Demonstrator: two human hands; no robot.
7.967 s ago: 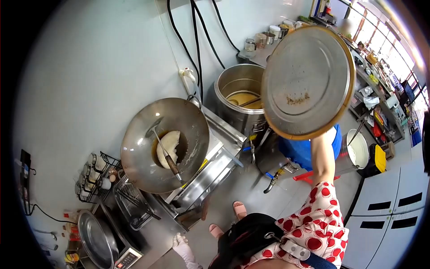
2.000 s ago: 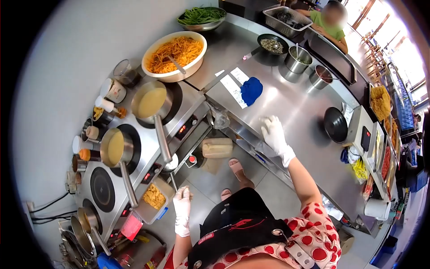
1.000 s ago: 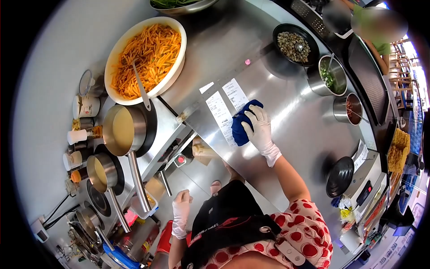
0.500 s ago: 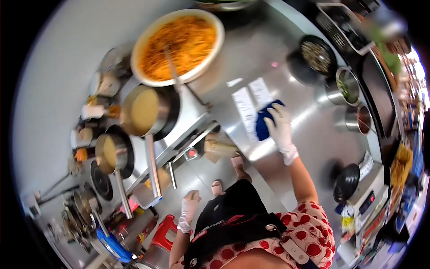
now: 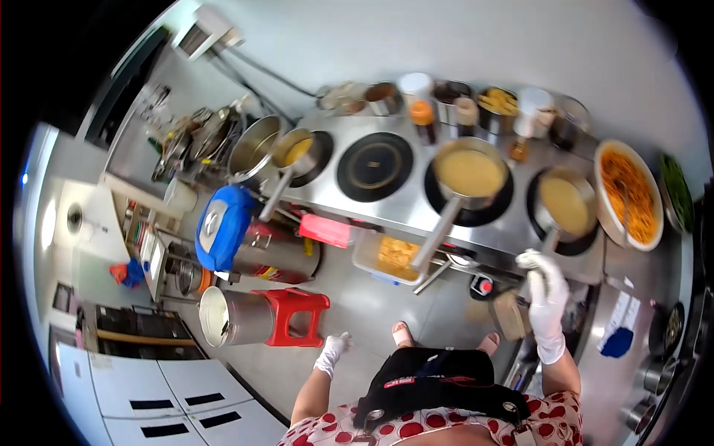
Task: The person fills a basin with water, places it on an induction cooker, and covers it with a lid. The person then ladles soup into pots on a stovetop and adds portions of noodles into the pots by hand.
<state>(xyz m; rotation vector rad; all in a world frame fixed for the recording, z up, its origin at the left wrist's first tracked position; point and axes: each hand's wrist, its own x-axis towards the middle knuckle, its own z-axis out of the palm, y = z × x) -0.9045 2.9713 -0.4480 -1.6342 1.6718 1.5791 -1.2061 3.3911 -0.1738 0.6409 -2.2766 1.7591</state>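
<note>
My right hand [image 5: 547, 301], in a white glove, is raised by the handle of the rightmost saucepan [image 5: 567, 201], which holds a pale yellow liquid. Its fingers are partly bent and apart, and I see no grip on the handle. Low beside my body hangs my left hand [image 5: 335, 351], also gloved, loosely curled with nothing in it. A larger saucepan [image 5: 470, 175] of similar liquid sits to the left on its own round hob. On the steel counter at the right lies a dark blue cloth [image 5: 617, 343] against white paper labels [image 5: 622, 311].
A white bowl of orange shreds [image 5: 631, 195] stands right of the hobs. Further left are a bare hob [image 5: 375, 167] and a small pot [image 5: 297, 151]. A red stool [image 5: 297, 318] and a blue-lidded container [image 5: 223, 229] occupy the left floor area.
My view has swung left from the counter to the hobs. My right hand has let go of the blue cloth and moved over to the rightmost saucepan's handle.
</note>
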